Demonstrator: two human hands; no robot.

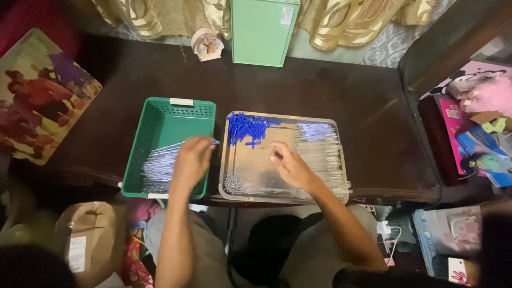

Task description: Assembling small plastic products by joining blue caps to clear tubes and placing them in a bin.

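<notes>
From the head camera we see our left hand [193, 160] over the green plastic basket [160, 122], fingertips pinched on a thin pen piece with a blue end [214, 142], above a heap of clear pen tubes [160, 168] whose lower part the hand hides. Our right hand [289, 166] rests on the metal tray [266, 184], fingers curled together, though whether they pinch anything we cannot tell. Blue caps [246, 128] and more clear tubes [322, 149] lie in the tray.
</notes>
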